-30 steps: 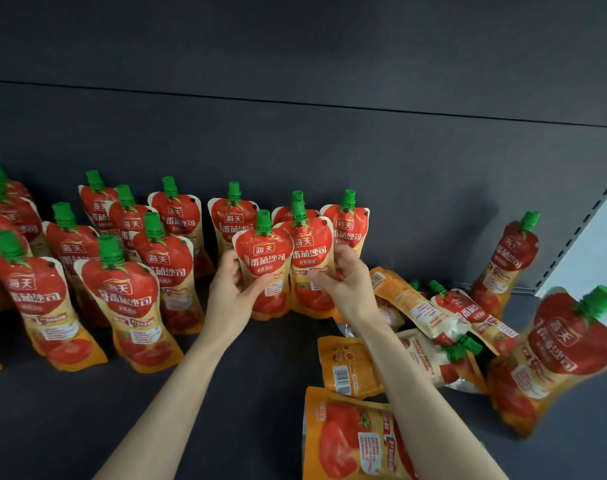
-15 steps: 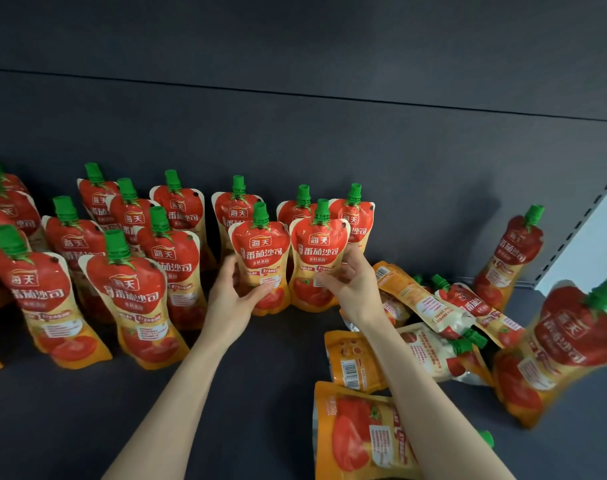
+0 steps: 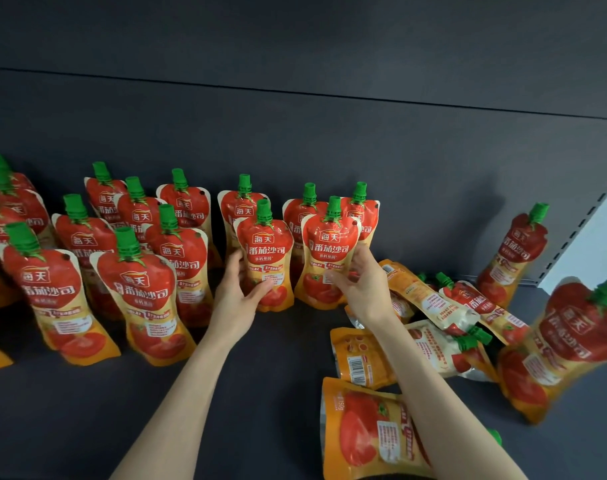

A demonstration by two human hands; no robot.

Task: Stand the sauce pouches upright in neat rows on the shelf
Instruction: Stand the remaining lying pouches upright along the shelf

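- The dark shelf (image 3: 226, 410) spans the whole view, with a dark back panel (image 3: 295, 143) rising behind it.
- The standing pouches (image 3: 139, 292), red and orange with green caps, fill the left half in staggered rows, all upright.
- The fallen pouches (image 3: 364, 355) lie flat in a loose heap on the right. Some overlap, several lie back side up, and one is partly under the right forearm.
- A blurred pouch (image 3: 565, 344) stands tilted at the far right, and a leaning pouch (image 3: 517, 254) tips toward the back corner.
- The left pouch (image 3: 265, 258) and the right pouch (image 3: 330, 258) stand upright side by side mid-shelf, just in front of the back row, bases down on the board.
- The left hand (image 3: 239, 296) grips the left pouch low on its left side, with the thumb laid across the front and the fingers curled behind.
- The right hand (image 3: 361, 289) grips the right pouch at its right edge, with the thumb tip on the front and the fingers curled round the edge.
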